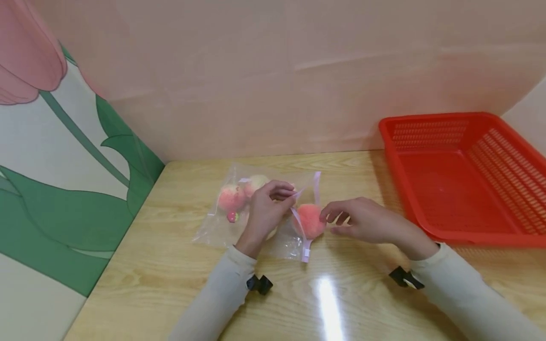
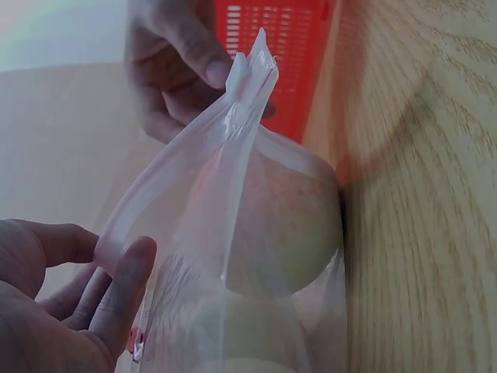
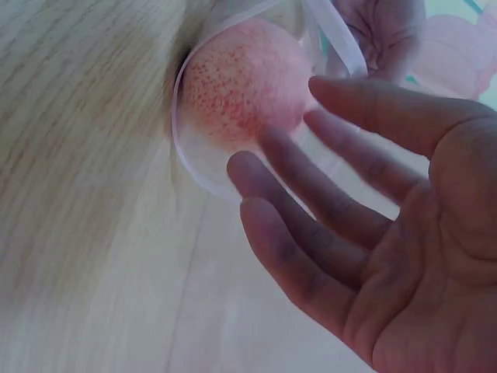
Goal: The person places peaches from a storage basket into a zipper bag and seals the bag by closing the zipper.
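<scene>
A clear zip bag (image 1: 283, 248) with a pale purple closing strip lies on the table, its mouth toward the right. My left hand (image 1: 266, 208) pinches the upper edge of that mouth between thumb and fingers and lifts it, as the left wrist view also shows. Just inside the opening sits a fuzzy pink peach (image 3: 245, 85). Deeper in the bag are more peaches (image 1: 232, 198), partly covered by my left hand. My right hand (image 1: 368, 220) is beside the mouth with fingers spread and loosely bent, fingertips close to the front peach and nothing in its grasp.
To the right stands a red plastic basket (image 1: 407, 199) with slotted sides. The wooden table (image 1: 149, 279) meets a pinkish wall covering (image 1: 256, 94) at the back and a flower-patterned panel (image 1: 64, 218) on the left. A white slider (image 1: 306, 253) sits at the strip's near end.
</scene>
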### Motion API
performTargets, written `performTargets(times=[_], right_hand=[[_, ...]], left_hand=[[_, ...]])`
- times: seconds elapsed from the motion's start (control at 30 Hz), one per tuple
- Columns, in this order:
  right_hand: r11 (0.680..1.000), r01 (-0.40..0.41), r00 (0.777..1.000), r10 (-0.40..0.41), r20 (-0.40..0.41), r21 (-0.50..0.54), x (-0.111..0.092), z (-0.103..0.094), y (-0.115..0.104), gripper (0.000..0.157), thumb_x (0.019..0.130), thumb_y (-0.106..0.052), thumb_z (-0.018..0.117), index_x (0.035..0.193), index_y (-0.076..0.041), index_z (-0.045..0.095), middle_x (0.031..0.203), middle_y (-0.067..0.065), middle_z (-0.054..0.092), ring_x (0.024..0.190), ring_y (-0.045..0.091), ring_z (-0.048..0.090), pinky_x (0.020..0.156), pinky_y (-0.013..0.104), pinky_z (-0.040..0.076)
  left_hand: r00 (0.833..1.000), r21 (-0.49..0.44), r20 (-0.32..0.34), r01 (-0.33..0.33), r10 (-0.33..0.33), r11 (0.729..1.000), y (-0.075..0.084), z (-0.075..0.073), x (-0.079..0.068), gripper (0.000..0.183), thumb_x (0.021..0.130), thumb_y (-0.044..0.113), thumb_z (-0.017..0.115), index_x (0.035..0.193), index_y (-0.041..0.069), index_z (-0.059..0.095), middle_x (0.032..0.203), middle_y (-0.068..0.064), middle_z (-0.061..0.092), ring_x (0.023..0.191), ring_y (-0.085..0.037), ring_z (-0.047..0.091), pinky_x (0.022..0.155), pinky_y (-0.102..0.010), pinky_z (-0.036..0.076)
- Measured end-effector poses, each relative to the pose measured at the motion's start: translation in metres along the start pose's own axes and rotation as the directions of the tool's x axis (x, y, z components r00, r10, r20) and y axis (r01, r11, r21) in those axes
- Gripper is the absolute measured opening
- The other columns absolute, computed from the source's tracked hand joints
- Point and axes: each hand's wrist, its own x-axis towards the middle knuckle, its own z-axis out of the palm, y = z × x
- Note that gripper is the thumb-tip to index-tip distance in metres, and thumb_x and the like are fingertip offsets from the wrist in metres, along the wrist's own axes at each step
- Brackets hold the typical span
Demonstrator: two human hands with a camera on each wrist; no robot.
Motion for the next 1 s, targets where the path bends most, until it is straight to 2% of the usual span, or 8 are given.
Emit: performTargets(times=[0.13,0.23,0.33,0.43,0.7,0.87,1.0], right_hand=[[0.998,0.066,0.996,-0.065,0.062,-0.018,-0.0019,0.0025,0.0002,0.025,0.092,-0.017,0.070,0.115,-0.027,0.071,0.107,-0.003,0.072,0.091,0.011,0.067,0.080,0.039,0.058],[0.997,0.070,0.993,-0.067,0.095,-0.023,-0.0029,0.0053,-0.0004,0.033,0.093,-0.020,0.068,0.125,-0.028,0.068,0.118,-0.002,0.071,0.098,0.016,0.069,0.083,0.040,0.058],[0.998,0.049,0.996,-0.046,0.074,-0.038,-0.0034,0.0077,-0.0021,0.039,0.094,-0.022,0.068,0.132,-0.026,0.064,0.128,-0.001,0.069,0.107,0.023,0.069,0.088,0.046,0.057],[0.998,0.033,0.999,-0.030,0.044,-0.050,-0.0032,0.0091,-0.0039,0.041,0.094,-0.024,0.068,0.135,-0.024,0.062,0.132,0.000,0.066,0.109,0.023,0.067,0.090,0.047,0.056],[0.998,0.018,1.000,-0.017,0.019,-0.056,-0.0030,0.0089,-0.0058,0.041,0.094,-0.023,0.068,0.135,-0.025,0.061,0.125,0.010,0.060,0.095,0.022,0.063,0.080,0.040,0.054],[0.999,0.008,1.000,-0.008,0.014,-0.047,-0.0023,0.0086,-0.0031,0.042,0.095,-0.023,0.066,0.136,-0.024,0.061,0.128,0.012,0.063,0.109,0.031,0.063,0.086,0.048,0.055],[0.999,0.025,1.000,-0.024,0.004,-0.035,-0.0014,0.0093,-0.0013,0.040,0.096,-0.021,0.064,0.136,-0.023,0.061,0.130,0.011,0.064,0.112,0.032,0.063,0.086,0.047,0.056]], left_hand=[[1.000,-0.010,0.004,0.008,-0.008,1.000,0.0000,0.0004,0.0003,0.019,0.085,0.001,0.074,0.104,0.001,0.070,0.097,-0.015,0.074,0.080,-0.014,0.067,0.065,-0.029,0.061],[1.000,0.005,0.001,0.006,-0.006,1.000,0.0004,0.0003,0.0003,0.020,0.085,0.002,0.074,0.105,0.001,0.070,0.097,-0.014,0.074,0.082,-0.015,0.068,0.065,-0.028,0.061],[1.000,0.024,0.002,0.009,-0.009,1.000,0.0021,0.0001,0.0001,0.021,0.086,0.003,0.074,0.106,0.002,0.070,0.098,-0.012,0.075,0.085,-0.016,0.068,0.067,-0.027,0.060],[1.000,0.043,0.001,0.002,-0.002,0.999,0.0029,-0.0003,0.0001,0.020,0.086,0.004,0.074,0.106,0.004,0.071,0.098,-0.010,0.075,0.087,-0.017,0.068,0.069,-0.026,0.059],[1.000,0.035,0.007,-0.010,0.010,0.999,0.0027,0.0008,-0.0002,0.021,0.085,0.004,0.074,0.106,0.002,0.070,0.097,-0.010,0.075,0.086,-0.016,0.067,0.068,-0.025,0.058],[1.000,0.024,0.008,-0.001,0.001,1.000,0.0026,0.0010,-0.0008,0.021,0.085,0.003,0.074,0.105,0.003,0.070,0.098,-0.011,0.075,0.085,-0.016,0.067,0.067,-0.025,0.058],[1.000,0.021,0.011,0.007,-0.007,1.000,0.0024,0.0014,-0.0002,0.020,0.084,0.003,0.074,0.105,0.004,0.071,0.098,-0.011,0.074,0.086,-0.016,0.067,0.068,-0.026,0.059]])
